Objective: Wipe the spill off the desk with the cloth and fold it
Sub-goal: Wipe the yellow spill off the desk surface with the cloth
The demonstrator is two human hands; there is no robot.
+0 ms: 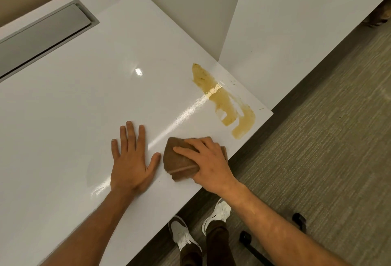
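Note:
A yellow-brown spill (pixel 224 99) streaks the white desk (pixel 84 107) near its right corner, with wiped gaps through its lower part. A folded brown cloth (pixel 178 161) lies on the desk close to the front edge, below and left of the spill. My right hand (pixel 209 160) presses down on the cloth, fingers spread over its top. My left hand (pixel 132 158) rests flat on the bare desk just left of the cloth, fingers apart, holding nothing.
A grey cable hatch (pixel 44 35) is set into the desk at the far left. A white divider panel (pixel 190 7) stands behind the spill. Carpet (pixel 328 138), my white shoes (pixel 184 236) and a black chair base (pixel 275 242) lie beyond the desk edge.

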